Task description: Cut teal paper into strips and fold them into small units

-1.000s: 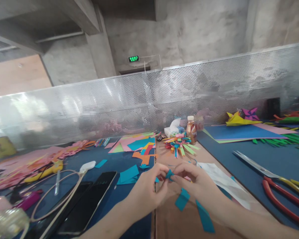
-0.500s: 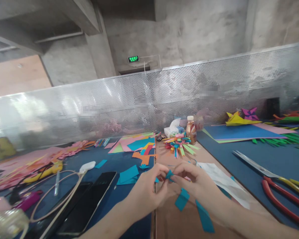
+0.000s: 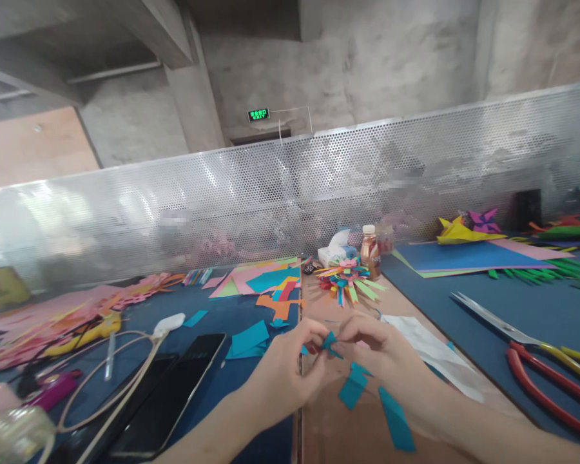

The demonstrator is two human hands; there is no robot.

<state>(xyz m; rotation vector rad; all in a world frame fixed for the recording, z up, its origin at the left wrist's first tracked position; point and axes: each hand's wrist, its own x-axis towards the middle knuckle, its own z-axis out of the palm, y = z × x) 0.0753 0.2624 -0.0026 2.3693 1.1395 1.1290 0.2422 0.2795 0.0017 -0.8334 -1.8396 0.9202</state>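
Between my two hands is a small folded piece of blue paper point(image 3: 329, 343), raised above the brown strip of table. My left hand point(image 3: 297, 361) pinches its left side, fingers closed. From the other side, my right hand point(image 3: 379, 351) pinches it with thumb and fingertips; part of the paper is hidden by the fingers. Under my right hand lie a blue paper piece point(image 3: 352, 388) and a longer blue strip point(image 3: 397, 420). Several blue paper squares point(image 3: 249, 336) sit left of my left hand, with a small blue folded shape point(image 3: 279, 323) near them.
Scissors point(image 3: 517, 345) with red and yellow handles lie at the right. A phone point(image 3: 174, 393) and white cable point(image 3: 167, 324) are at the left. Behind my hands stand a multicoloured paper flower point(image 3: 348, 280), a bottle point(image 3: 370, 251) and a tissue box point(image 3: 336, 253). A perforated metal screen point(image 3: 232, 206) closes the back.
My right fingers have shifted slightly, and a little more of the folded blue paper shows between the hands. Everything on the table stays where it was.
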